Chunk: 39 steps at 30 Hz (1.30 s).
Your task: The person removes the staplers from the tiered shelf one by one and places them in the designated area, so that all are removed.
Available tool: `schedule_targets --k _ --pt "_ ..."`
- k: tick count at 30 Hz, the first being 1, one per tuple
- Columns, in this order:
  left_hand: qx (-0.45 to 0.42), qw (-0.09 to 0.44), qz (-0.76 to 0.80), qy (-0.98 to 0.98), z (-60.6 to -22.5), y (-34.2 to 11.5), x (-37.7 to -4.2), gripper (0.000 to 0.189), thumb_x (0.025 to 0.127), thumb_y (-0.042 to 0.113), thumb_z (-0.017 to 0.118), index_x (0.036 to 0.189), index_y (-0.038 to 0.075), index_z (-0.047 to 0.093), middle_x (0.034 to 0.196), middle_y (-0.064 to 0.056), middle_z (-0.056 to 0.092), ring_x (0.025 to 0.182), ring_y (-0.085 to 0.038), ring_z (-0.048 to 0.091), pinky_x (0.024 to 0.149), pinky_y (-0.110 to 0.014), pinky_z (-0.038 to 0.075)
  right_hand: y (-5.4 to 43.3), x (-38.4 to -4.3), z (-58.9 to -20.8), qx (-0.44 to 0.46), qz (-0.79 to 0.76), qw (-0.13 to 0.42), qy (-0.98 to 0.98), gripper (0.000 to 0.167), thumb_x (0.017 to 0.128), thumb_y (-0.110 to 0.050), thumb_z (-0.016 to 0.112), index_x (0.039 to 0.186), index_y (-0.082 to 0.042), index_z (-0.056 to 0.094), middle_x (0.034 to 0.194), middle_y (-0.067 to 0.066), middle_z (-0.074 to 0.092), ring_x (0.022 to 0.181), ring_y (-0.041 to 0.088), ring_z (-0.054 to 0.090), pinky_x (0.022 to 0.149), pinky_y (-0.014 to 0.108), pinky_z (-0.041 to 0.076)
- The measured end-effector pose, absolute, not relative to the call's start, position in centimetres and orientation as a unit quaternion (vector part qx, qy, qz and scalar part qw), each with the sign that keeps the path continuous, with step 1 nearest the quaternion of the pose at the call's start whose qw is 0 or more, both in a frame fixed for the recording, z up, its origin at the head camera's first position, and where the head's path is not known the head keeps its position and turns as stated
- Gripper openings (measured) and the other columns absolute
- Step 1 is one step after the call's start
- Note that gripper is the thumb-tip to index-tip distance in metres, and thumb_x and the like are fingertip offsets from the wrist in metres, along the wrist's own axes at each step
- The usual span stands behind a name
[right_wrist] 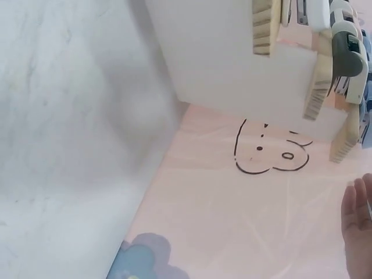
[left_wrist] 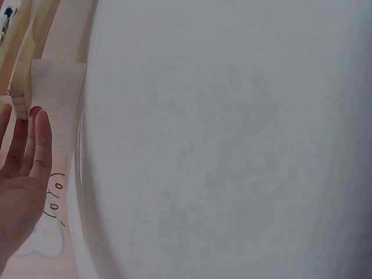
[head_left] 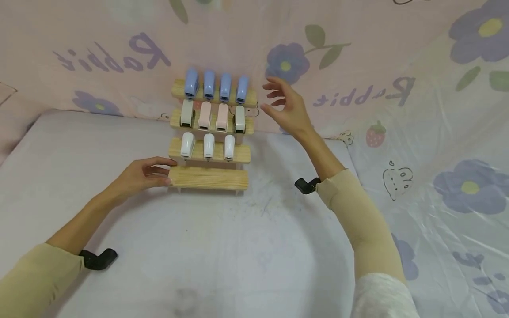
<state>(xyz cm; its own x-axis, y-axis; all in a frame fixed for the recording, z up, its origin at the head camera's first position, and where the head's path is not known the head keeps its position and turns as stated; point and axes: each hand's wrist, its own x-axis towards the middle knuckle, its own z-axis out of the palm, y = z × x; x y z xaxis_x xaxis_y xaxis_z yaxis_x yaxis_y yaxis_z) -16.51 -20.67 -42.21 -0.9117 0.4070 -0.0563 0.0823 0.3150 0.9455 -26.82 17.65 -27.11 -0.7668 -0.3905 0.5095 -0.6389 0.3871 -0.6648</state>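
A stepped wooden display rack (head_left: 210, 178) has several tiers holding small staplers. Four-tier boards show blue staplers (head_left: 208, 84) on top, then pink staplers (head_left: 205, 115) between grey-green staplers (head_left: 187, 113), then white staplers (head_left: 208, 146). Nothing stands on the lowest board. At that board's left end is my left hand (head_left: 139, 179), its thumb at the front corner and its fingers loosely extended. In the left wrist view, its fingertips (left_wrist: 42, 119) meet the board's end. My right hand (head_left: 288, 108) hovers right of the top tier, fingers and thumb spread apart, holding nothing.
The rack stands near the back of a pale tabletop (head_left: 262, 256), against a pink patterned cloth (head_left: 222, 35) with flowers and lettering. Black camera mounts (head_left: 99, 259) stick out from both wrists. White side panels (right_wrist: 232, 75) support the boards.
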Motion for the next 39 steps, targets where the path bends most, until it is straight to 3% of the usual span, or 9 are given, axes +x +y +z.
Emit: schedule_targets --k 9,16,25,39 --pt "0.15 0.161 0.56 0.799 -42.7 -20.1 -16.5 0.054 0.087 0.019 0.079 0.136 0.01 0.059 0.142 -0.011 0.052 0.11 -0.016 0.06 0.084 -0.024 0.053 15.8 -27.8 -26.7 0.289 0.444 0.098 -0.842 0.058 0.087 0.0 0.071 0.14 0.002 0.047 0.13 0.023 0.059 0.111 0.039 0.058 0.098 0.04 0.049" --pt "0.15 0.158 0.564 0.797 -43.0 -19.9 -16.5 0.054 0.084 0.016 0.081 0.133 0.006 0.06 0.141 -0.013 0.051 0.105 -0.016 0.062 0.083 -0.023 0.054 15.1 -28.9 -27.1 0.301 0.476 0.074 -0.823 0.06 0.086 0.002 0.073 0.14 0.008 0.046 0.128 0.029 0.058 0.109 0.042 0.057 0.098 0.048 0.047" --pt "0.155 0.14 0.557 0.804 -43.4 -19.3 -17.0 0.056 0.082 0.015 0.083 0.133 0.006 0.06 0.137 -0.013 0.053 0.1 -0.016 0.063 0.083 -0.02 0.052 15.0 -32.0 -28.7 0.284 0.451 0.066 -0.843 0.067 0.084 -0.01 0.079 0.143 -0.007 0.047 0.129 0.011 0.062 0.106 0.02 0.062 0.093 0.031 0.05" --pt "0.147 0.142 0.572 0.794 -43.7 -19.0 -17.0 0.054 0.083 0.014 0.082 0.133 0.007 0.06 0.139 -0.012 0.051 0.102 -0.015 0.063 0.082 -0.022 0.053 14.5 -32.6 -29.0 0.282 0.421 0.058 -0.86 0.067 0.085 -0.019 0.08 0.144 -0.011 0.049 0.122 0.006 0.064 0.102 0.015 0.057 0.085 0.024 0.045"
